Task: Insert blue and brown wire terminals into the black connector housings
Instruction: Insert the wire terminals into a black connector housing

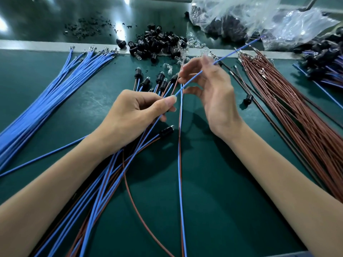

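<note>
Forearms reach across green tabletop (213, 182). Left hand (133, 112), fingers curled, grip pinches blue wire (191, 80) at thumb tip. Right hand (213, 93) raised, palm leftward, grip holds same wire higher up. Beyond: black connector housings (159, 43) heaped; brown wires (287, 101) fanned at right.

Head-worn view, facing forward and down, probably close above bench (213, 182), corners blurred

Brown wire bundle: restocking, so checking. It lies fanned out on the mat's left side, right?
No. In the head view the brown wire bundle lies fanned out on the right side of the green mat; the blue wire bundle lies left.
</note>
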`<state>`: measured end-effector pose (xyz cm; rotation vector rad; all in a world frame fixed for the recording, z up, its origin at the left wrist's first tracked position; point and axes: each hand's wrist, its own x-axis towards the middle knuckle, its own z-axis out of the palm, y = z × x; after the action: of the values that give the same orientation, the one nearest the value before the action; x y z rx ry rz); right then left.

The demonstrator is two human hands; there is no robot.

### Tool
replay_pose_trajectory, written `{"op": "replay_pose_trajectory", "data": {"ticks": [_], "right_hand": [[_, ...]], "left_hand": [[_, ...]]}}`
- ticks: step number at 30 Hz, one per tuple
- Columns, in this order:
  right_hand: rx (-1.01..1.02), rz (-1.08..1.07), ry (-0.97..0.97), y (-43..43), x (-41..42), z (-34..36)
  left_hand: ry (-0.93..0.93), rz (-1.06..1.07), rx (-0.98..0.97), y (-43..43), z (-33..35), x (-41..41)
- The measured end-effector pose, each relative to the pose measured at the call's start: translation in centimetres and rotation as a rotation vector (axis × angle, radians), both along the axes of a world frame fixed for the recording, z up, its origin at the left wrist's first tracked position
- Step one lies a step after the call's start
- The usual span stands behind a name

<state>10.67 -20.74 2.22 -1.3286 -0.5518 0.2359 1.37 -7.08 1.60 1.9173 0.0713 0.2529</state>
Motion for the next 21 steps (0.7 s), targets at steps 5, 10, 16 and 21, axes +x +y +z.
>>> {"op": "replay_pose_trajectory", "data": {"ticks": [5, 10, 16, 21], "right_hand": [[-0.172, -0.139, -0.122, 0.3, 0.0, -0.7], [-0.085, -0.076, -0.123, 0.5, 0.0, -0.9], [-0.123, 0.118, -0.165, 0.6, -0.6, -1.5], [-0.015, 0.049, -0.077, 0.2, 0.2, -1.0]], "left_hand": [[-0.007, -0.018, 0.023, 0.0, 0.0, -0.1], [-0.009, -0.025, 0.025, 0.0, 0.1, -0.1], [0.001, -0.019, 0.011, -0.1, 0.0, -0.2], [-0.014, -0.014, 0.028, 0.0, 0.1, -0.2]]}}
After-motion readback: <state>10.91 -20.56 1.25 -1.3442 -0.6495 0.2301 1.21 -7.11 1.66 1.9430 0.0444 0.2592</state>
